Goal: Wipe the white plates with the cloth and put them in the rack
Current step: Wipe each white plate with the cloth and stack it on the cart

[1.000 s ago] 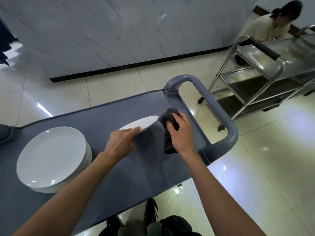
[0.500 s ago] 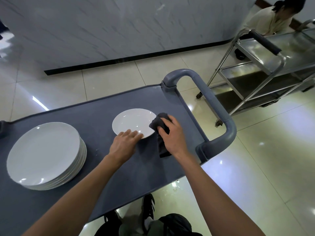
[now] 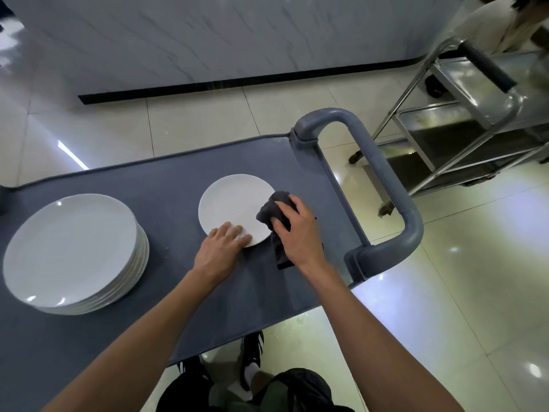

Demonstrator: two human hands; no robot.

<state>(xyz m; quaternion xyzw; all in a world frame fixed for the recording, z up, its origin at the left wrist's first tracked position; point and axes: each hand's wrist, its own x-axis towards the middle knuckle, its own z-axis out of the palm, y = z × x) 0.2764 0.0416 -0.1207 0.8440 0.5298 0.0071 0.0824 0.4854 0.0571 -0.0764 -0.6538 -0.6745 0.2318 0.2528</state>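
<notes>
Hidden: the plate's near rim lies under the left fingers and its right rim under the cloth; the cloth's middle is covered by the right hand
Cut off: the steel trolley runs out of the right edge, and a second person at the top right corner is only partly in frame
Hard to tell: no rack can be made out; how many plates are in the stack is unclear, only layered rims show at its right side
Plate: single, white, flat on the grey cart top, right of centre and well apart from the stack
Left hand: fingers straight and together, pressing down on the plate's near edge, holding nothing
Right hand: fingers curled round the dark cloth, gripping it against the plate's right rim; a tail of cloth hangs out below the palm onto the cart top
Stack: white plates at the left of the cart top, larger in view than the single plate
Around: cart handle, a grey loop at the right end, just beside the right hand; glossy tiled floor; marble-look wall with a dark skirting; the wearer's shoes and knees below the cart's near edge
In the way: both forearms cross the near half of the cart top and cover part of it
</notes>
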